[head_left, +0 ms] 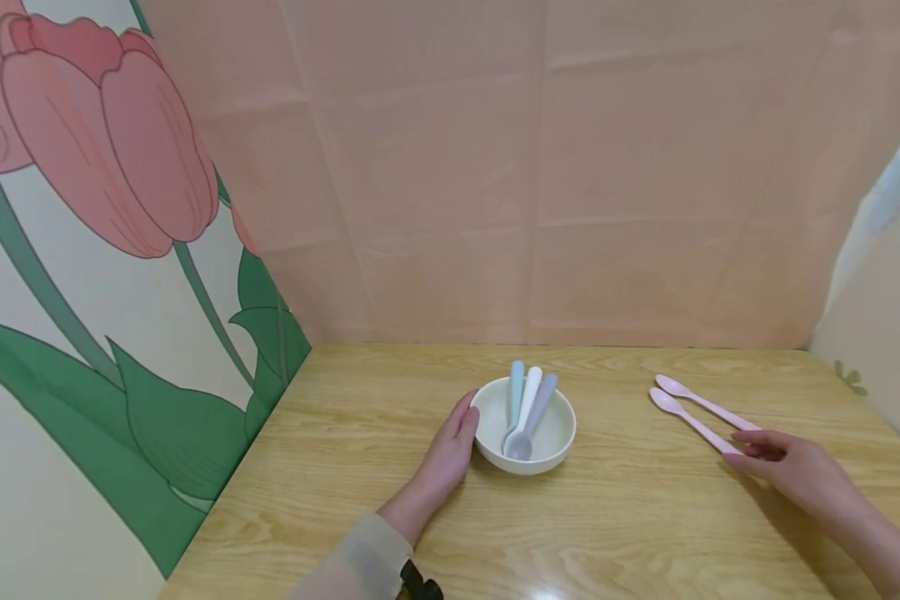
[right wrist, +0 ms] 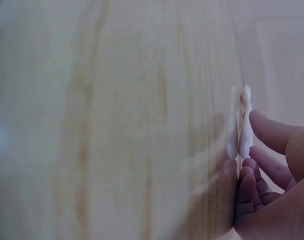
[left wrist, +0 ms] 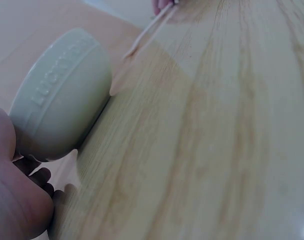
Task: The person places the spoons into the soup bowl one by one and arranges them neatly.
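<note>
Head: at centre, the left hand [head_left: 442, 450] grips a white bowl [head_left: 525, 467] holding 3 pale spoons [head_left: 531, 398]; at right, the right hand [head_left: 806, 473] touches 2 pink spoons [head_left: 693, 421], whether pinching I cannot tell. Left wrist: white bowl, upper left. Right wrist: right hand, lower right.

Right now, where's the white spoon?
In the head view, the white spoon leans in the bowl, just right of the picture's middle, between the light blue spoon on its left and the purple spoon on its right.
</note>
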The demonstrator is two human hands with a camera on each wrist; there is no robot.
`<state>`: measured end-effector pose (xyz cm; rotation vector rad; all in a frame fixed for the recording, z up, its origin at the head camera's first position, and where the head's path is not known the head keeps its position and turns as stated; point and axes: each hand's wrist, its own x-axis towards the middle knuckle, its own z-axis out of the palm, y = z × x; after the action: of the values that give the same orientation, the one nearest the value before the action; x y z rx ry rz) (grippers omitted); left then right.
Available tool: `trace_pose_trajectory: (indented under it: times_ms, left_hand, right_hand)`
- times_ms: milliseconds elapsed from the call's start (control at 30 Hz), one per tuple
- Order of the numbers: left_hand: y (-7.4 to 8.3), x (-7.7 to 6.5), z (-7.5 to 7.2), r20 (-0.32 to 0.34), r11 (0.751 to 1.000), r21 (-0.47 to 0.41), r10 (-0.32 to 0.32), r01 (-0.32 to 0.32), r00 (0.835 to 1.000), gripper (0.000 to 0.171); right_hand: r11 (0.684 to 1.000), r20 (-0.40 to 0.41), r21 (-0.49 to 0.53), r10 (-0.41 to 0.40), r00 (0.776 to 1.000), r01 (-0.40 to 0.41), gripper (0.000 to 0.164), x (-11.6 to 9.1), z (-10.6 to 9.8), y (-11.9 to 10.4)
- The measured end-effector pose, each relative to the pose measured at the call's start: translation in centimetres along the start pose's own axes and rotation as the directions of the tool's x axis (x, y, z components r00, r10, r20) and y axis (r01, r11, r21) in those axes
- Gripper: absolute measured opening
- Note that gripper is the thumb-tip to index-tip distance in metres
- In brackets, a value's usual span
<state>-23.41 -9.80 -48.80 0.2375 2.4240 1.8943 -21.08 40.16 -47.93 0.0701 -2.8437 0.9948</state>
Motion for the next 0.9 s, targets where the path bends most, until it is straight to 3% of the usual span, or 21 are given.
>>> trace_pose_trajectory:
  times_ms: [300, 900]
  left_hand:
    - [0.14, 0.03, 0.01, -0.002, 1.0, -0.005, -0.003, 0.003, 1.0, 0.057]
    - [0.08, 0.03, 0.05, -0.008, 1.0, 0.01, -0.002, 0.002, 1.0, 0.057]
  right_hand:
    - [0.999, 0.044, -0.036, -0.012, 0.999, 0.014, 0.048, 0.23, -0.12, 0.13]
    - [0.995, 0.031, -0.094, -0.037, 0.999, 0.04, 0.036, 0.54, 0.11, 0.51]
